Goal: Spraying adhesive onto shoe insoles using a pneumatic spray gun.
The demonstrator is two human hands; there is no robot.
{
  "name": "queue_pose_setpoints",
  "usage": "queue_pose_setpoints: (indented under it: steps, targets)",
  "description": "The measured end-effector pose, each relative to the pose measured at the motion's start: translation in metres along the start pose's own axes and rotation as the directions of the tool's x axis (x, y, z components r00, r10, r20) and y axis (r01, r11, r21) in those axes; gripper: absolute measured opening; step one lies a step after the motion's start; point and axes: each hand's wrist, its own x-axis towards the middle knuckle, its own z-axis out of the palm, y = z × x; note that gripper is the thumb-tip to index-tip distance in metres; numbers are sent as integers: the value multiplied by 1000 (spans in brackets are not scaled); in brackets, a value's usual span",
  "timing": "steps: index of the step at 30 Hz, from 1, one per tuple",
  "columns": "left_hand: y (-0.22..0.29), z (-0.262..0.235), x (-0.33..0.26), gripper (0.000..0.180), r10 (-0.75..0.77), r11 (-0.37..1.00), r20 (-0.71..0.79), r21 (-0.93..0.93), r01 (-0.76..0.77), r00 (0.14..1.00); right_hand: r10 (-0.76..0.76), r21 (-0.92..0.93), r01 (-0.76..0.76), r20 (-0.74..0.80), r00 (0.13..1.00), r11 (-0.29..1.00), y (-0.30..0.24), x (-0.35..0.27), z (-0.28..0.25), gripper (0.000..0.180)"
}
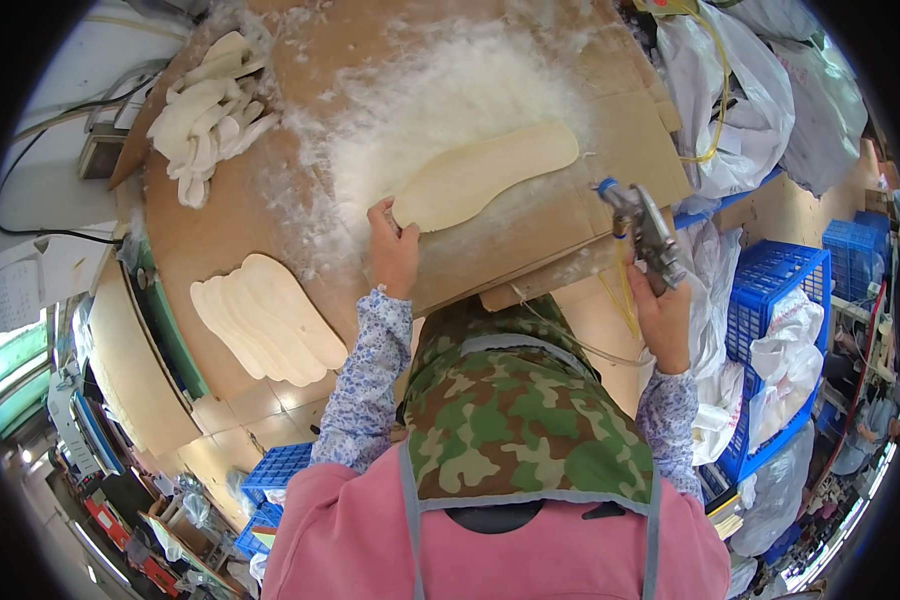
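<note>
Insole [490, 178] near front edge of tabletop [205, 245]: pinching one end in left hand [394, 255], gripping spray gun [654, 238] in right hand [664, 322].

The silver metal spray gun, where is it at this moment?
In the head view, the spray gun is in the right hand, right of the long cream sole-shaped piece.

The spray gun [652, 238] has a glossy metal body. The insole [485, 180] presents a smooth, matt face. The tabletop [242, 225] is faced with matt brown cardboard, roughened by fuzzy white residue [370, 90]. The apron [520, 415] is matt cloth; the crate [768, 268], blue plastic; the bag [715, 130], wrinkled, glossy plastic film.
</note>
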Motion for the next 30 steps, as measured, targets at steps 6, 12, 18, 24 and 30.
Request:
queue_pose_setpoints:
  steps: [6, 12, 18, 24, 30]
  targets:
    - [48, 5, -12, 44, -61, 911, -69, -411, 27, 996, 218, 161, -224, 59, 974, 961, 28, 79, -63, 30]
    - [121, -46, -50, 49, 103, 818, -200, -541, -198, 974, 272, 303, -324, 202, 941, 896, 83, 199, -65, 42]
    - [124, -117, -99, 48, 43, 894, -381, -398, -206, 923, 77, 119, -99, 182, 980, 988, 135, 297, -42, 65]
    - [108, -158, -161, 48, -109, 908, -540, -395, -138, 834, -56, -276, 118, 222, 973, 954, 195, 326, -61, 52]
    - [72, -205, -218, 46, -212, 929, -574, -370, -20, 791, -480, -394, 538, 243, 843, 745, 45, 207, 21, 39]
